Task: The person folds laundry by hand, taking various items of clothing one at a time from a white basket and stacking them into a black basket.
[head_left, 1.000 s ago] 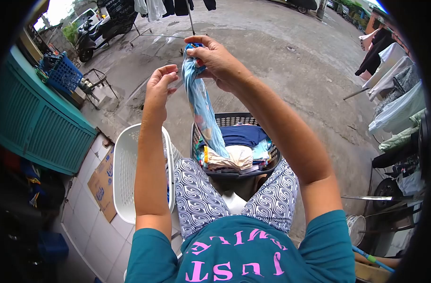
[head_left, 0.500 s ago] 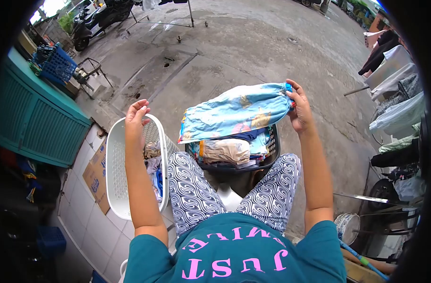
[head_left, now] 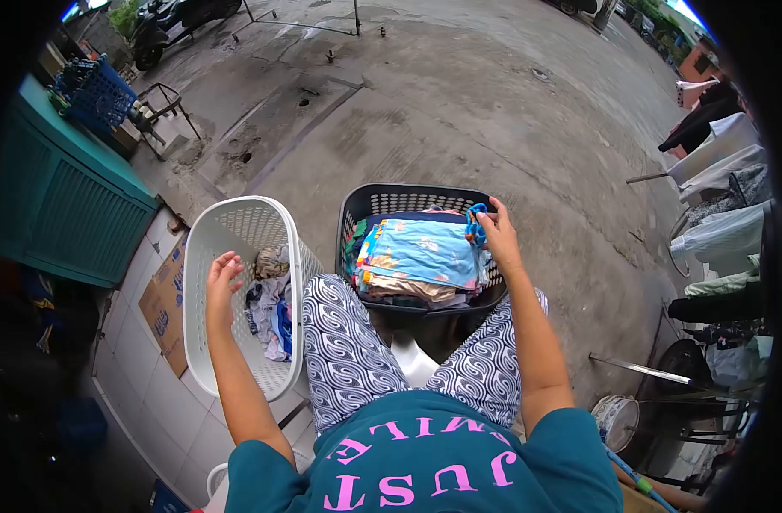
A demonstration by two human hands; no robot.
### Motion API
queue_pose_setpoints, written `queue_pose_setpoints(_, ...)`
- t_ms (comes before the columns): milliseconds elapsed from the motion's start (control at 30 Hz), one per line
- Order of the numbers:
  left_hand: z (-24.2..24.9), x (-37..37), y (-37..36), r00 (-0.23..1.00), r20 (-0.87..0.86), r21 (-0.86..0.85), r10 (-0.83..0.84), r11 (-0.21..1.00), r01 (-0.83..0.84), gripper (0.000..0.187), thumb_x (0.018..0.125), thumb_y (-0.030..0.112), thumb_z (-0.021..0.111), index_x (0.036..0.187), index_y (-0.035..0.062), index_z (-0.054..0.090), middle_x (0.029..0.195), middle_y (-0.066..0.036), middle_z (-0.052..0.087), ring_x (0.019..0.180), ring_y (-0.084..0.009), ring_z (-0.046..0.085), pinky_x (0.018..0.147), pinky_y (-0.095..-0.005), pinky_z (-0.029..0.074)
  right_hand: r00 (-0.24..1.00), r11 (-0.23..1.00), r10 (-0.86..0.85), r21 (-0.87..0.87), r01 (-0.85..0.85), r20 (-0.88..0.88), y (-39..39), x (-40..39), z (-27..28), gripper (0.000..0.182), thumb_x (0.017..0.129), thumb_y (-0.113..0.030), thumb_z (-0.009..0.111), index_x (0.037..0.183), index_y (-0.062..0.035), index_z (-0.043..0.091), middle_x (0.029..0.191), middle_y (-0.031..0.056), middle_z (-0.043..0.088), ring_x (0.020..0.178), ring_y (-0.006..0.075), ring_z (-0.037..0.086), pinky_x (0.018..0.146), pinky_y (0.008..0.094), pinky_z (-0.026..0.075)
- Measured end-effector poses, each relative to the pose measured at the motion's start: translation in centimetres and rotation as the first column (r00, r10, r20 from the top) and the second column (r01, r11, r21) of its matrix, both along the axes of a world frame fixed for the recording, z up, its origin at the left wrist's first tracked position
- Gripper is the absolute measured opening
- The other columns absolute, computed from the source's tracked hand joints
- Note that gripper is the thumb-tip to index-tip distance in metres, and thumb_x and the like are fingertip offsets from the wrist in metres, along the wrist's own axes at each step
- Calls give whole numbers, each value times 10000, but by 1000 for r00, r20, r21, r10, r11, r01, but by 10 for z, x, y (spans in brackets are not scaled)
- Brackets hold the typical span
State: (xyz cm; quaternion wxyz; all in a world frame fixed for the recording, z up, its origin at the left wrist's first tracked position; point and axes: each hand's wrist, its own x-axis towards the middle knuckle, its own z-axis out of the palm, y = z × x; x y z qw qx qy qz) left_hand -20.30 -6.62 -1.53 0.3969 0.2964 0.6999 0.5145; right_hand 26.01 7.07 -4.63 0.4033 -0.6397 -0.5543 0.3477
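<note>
A light blue patterned cloth point(head_left: 421, 250) lies on the stacked clothes inside the black basket point(head_left: 425, 190), in front of my knees. My right hand point(head_left: 498, 236) pinches the blue gathered end of this cloth at the basket's right side. Over the white basket point(head_left: 200, 342) on the left, my left hand point(head_left: 224, 274) is raised with its fingers apart and holds nothing. Crumpled clothes point(head_left: 275, 312) lie at the bottom of the white basket.
Flattened cardboard point(head_left: 162, 312) is on the tiles at left, below teal shutters point(head_left: 61, 192). A blue crate point(head_left: 103, 96) stands at upper left. Laundry point(head_left: 720, 231) hangs along the right side, above a white bucket point(head_left: 616, 419). A motorbike point(head_left: 173, 26) is parked far back.
The light blue cloth has come down from above the black basket onto the stack. My right hand has lowered with its end, and my left hand has dropped toward the white basket.
</note>
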Motion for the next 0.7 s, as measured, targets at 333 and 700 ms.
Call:
queue_pose_setpoints(333, -140, -75, -30, 984, 96, -301, 153, 946, -118, 298, 805, 244, 545, 1076, 122, 520, 962, 6, 584, 847, -101, 539, 710, -307, 403, 775, 809, 586, -216, -546, 237, -63, -100, -53, 325, 806, -177, 562, 1102, -48, 527, 900, 122, 588, 812, 244, 559, 717, 326, 429)
queue_pose_setpoints(700, -303, -48, -77, 886, -428, -674, -178, 716, -182, 284, 720, 134, 542, 995, 90, 598, 1154, -180, 478, 1042, -335, 467, 861, -446, 398, 252, 685, 646, -402, -608, 720, -118, -123, -139, 401, 780, -92, 456, 1179, -60, 427, 1045, 143, 483, 942, 314, 465, 764, 424, 361)
